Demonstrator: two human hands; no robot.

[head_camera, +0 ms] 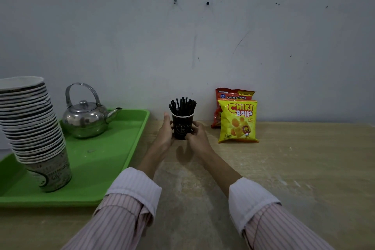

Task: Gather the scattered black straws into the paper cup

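A black paper cup [182,128] with a white rim stands upright on the wooden table near the wall. Several black straws [182,105] stick up out of it in a bundle. My left hand [165,133] cups the cup's left side, fingers reaching up toward the rim. My right hand [196,134] wraps the cup's lower right side, with its fingers curled against the base. I see no loose straws on the table.
A green tray [97,160] at the left carries a steel kettle [87,116] and a tall leaning stack of paper cups [34,128]. Two snack bags [237,119] stand against the wall right of the cup. The wooden table [294,168] stretches to the right.
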